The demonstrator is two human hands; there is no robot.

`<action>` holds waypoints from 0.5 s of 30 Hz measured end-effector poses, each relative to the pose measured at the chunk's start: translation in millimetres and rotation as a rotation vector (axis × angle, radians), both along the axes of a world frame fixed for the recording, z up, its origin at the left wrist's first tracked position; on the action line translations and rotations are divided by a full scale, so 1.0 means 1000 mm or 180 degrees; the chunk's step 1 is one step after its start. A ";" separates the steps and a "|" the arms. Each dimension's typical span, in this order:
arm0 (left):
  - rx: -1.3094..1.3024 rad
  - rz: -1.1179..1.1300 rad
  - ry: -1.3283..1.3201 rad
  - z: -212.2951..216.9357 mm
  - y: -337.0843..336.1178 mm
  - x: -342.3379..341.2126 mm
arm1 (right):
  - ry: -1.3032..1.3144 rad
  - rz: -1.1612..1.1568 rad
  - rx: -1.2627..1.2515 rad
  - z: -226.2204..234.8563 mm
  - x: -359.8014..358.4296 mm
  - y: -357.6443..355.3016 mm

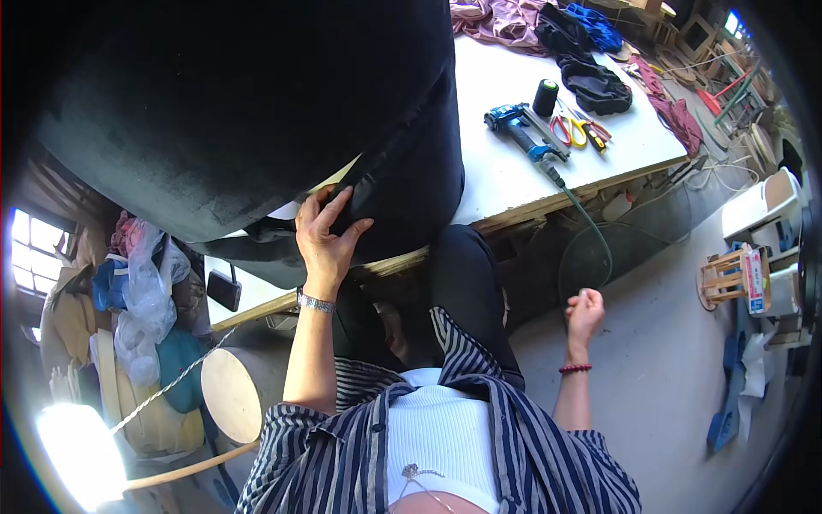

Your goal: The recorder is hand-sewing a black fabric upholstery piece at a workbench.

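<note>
A black padded piece (257,111) fills the upper left on a white bench (490,176), the left hand (325,233) touching it, grip spread. The right hand (585,317), grip pressed together, hangs over grey floor (655,351) right of centre; a window (38,248) glows far left.

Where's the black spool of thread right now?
In the head view, the black spool stands on the white table, right of centre, just beyond the blue power tool.

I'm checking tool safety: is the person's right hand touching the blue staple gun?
Apart. The head view shows the right hand over the floor, away from the blue staple gun lying on the white table, a clear gap between them.
</note>
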State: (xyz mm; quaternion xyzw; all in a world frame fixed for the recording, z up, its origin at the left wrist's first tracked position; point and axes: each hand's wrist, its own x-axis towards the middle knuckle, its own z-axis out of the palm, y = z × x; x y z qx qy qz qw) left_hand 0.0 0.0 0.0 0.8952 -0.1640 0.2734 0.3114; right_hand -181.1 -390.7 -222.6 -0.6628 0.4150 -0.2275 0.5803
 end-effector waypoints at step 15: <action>-0.0050 0.0048 -0.0055 0.004 -0.005 -0.005 | -0.1163 0.1767 -0.1230 0.126 0.080 0.127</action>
